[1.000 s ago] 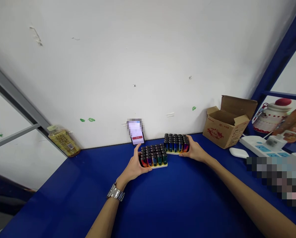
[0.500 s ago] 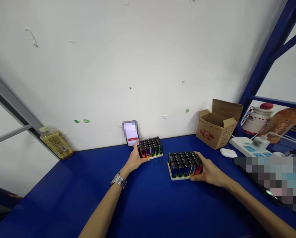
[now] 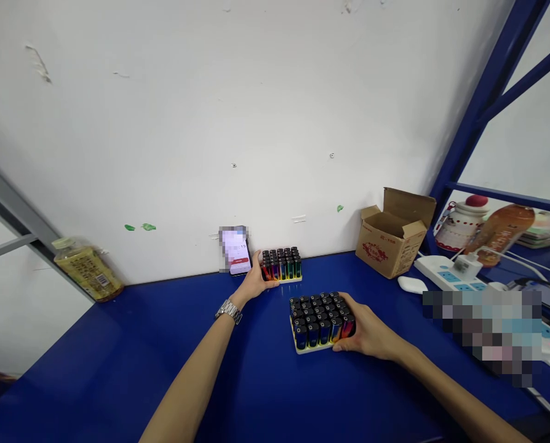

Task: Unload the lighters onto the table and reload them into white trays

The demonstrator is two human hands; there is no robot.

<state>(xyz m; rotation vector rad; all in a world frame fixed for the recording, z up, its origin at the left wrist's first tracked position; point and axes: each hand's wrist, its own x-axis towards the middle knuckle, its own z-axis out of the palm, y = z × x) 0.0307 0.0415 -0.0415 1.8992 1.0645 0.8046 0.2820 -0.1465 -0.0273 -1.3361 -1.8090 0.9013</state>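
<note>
Two yellow trays packed with several colourful, black-capped lighters stand on the blue table (image 3: 256, 394). My left hand (image 3: 255, 282), a metal watch on its wrist, grips the left end of the far tray (image 3: 282, 265), which sits against the white wall. My right hand (image 3: 366, 332) is wrapped round the right end of the near tray (image 3: 320, 322), closer to me in the middle of the table. A phone (image 3: 237, 253) with a lit screen leans on the wall just left of the far tray.
An open cardboard box (image 3: 394, 234) stands at the back right, with a white mouse-like object (image 3: 412, 285) and a power strip (image 3: 445, 271) beside it. A bottle of yellow drink (image 3: 87, 274) lies at the back left. Blue shelving (image 3: 482, 104) rises on the right.
My left hand has pushed its tray back against the wall beside the phone. My right hand has drawn the other tray nearer and leftward, towards the table's middle.
</note>
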